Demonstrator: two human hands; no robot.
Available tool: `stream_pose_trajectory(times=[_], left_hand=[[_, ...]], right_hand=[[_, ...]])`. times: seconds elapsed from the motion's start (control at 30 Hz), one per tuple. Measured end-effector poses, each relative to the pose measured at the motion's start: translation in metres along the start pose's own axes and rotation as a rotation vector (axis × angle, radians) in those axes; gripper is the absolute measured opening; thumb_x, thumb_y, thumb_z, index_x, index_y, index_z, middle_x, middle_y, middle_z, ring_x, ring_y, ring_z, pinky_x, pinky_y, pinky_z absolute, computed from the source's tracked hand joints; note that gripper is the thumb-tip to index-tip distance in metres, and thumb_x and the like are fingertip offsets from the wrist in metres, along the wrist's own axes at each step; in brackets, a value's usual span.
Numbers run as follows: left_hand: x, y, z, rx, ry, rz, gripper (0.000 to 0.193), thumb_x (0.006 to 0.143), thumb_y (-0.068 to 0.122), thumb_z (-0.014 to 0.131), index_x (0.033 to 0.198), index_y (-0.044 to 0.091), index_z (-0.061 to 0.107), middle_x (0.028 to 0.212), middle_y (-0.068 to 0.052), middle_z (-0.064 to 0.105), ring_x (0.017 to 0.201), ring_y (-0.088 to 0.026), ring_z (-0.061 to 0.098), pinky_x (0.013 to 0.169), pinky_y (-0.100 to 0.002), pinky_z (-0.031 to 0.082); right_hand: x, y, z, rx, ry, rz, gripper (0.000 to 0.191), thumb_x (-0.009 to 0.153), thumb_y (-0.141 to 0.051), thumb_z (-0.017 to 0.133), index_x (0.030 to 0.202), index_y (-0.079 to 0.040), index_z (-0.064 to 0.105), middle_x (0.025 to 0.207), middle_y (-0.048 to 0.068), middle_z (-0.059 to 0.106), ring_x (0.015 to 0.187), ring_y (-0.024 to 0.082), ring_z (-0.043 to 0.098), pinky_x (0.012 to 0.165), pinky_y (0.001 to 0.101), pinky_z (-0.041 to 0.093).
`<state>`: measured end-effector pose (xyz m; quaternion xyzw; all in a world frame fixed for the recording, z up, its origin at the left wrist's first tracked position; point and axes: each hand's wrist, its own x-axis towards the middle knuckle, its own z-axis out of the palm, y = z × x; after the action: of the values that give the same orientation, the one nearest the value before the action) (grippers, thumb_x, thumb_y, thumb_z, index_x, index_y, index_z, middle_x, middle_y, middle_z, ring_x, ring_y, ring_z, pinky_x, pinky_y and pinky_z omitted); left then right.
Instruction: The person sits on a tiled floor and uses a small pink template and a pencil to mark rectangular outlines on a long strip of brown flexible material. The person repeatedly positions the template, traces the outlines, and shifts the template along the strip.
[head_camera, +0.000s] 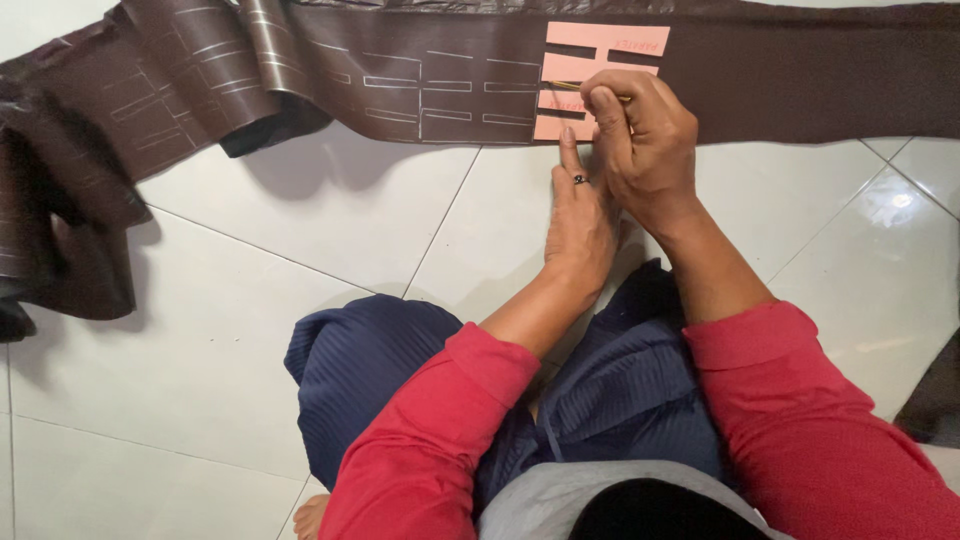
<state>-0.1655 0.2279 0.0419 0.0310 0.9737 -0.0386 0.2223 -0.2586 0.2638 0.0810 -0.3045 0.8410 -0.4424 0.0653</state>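
A person in red sleeves (790, 400) and dark blue ribbed trousers (370, 380) sits on a white tiled floor (250, 300), both arms stretched forward. The left hand (580, 225) lies flat and open, fingers extended, its forefinger pressing the lower edge of a pink card template with cut-out slots (600, 60). Just beside it, the right hand (640, 135) is closed around a thin yellowish pencil-like marker (565, 86), tip on the template. The template lies on a long strip of dark brown leather-like sheet (800, 70), which runs along the far side and carries pale traced rectangles to the left, bunching into folds at the left edge.
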Motion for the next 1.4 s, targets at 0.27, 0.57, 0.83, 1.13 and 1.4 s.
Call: stream_pose_trajectory(times=[0.27, 0.57, 0.83, 1.13, 1.4], left_hand=[[0.003, 0.001, 0.002, 0.039, 0.053, 0.007, 0.061, 0.099, 0.042, 0.045, 0.149, 0.007, 0.052, 0.142, -0.012, 0.056, 0.141, -0.048, 0.035, 0.095, -0.048, 0.035], [0.003, 0.002, 0.003, 0.016, 0.044, 0.028, 0.061, 0.102, 0.044, 0.044, 0.15, 0.008, 0.051, 0.139, -0.01, 0.058, 0.136, -0.044, 0.04, 0.108, -0.054, 0.03], [0.0, 0.002, 0.004, 0.004, 0.021, 0.016, 0.071, 0.099, 0.055, 0.042, 0.156, 0.012, 0.041, 0.159, -0.008, 0.041, 0.147, -0.052, 0.024, 0.103, -0.051, 0.031], [-0.002, -0.008, -0.008, -0.043, 0.074, -0.012, 0.092, 0.089, 0.064, 0.057, 0.16, 0.011, 0.033, 0.16, -0.015, 0.033, 0.143, -0.053, 0.034, 0.092, -0.041, 0.04], [-0.006, -0.009, -0.012, -0.067, 0.175, -0.064, 0.098, 0.087, 0.072, 0.059, 0.163, 0.019, 0.025, 0.152, -0.016, 0.037, 0.141, -0.05, 0.044, 0.096, -0.038, 0.042]], right_hand=[[0.002, -0.006, 0.001, 0.004, -0.011, -0.026, 0.01, 0.117, -0.01, 0.062, 0.116, -0.001, 0.067, 0.107, 0.01, 0.072, 0.094, 0.02, 0.071, 0.081, 0.0313, 0.058], [0.004, -0.005, 0.005, -0.056, -0.006, -0.053, 0.01, 0.118, -0.012, 0.061, 0.118, -0.004, 0.068, 0.104, 0.009, 0.071, 0.088, 0.016, 0.069, 0.075, 0.03, 0.055], [0.004, 0.0, 0.004, -0.039, 0.03, -0.039, 0.013, 0.119, -0.013, 0.061, 0.122, -0.004, 0.069, 0.105, 0.008, 0.07, 0.085, 0.015, 0.064, 0.072, 0.0295, 0.052], [0.007, 0.012, -0.015, -0.089, 0.058, -0.067, 0.018, 0.122, -0.012, 0.058, 0.112, 0.001, 0.065, 0.109, 0.013, 0.07, 0.096, 0.023, 0.069, 0.084, 0.0352, 0.056], [0.004, 0.018, -0.028, -0.06, 0.122, -0.022, 0.018, 0.121, -0.01, 0.055, 0.111, 0.001, 0.066, 0.105, 0.012, 0.069, 0.091, 0.023, 0.068, 0.081, 0.0342, 0.055]])
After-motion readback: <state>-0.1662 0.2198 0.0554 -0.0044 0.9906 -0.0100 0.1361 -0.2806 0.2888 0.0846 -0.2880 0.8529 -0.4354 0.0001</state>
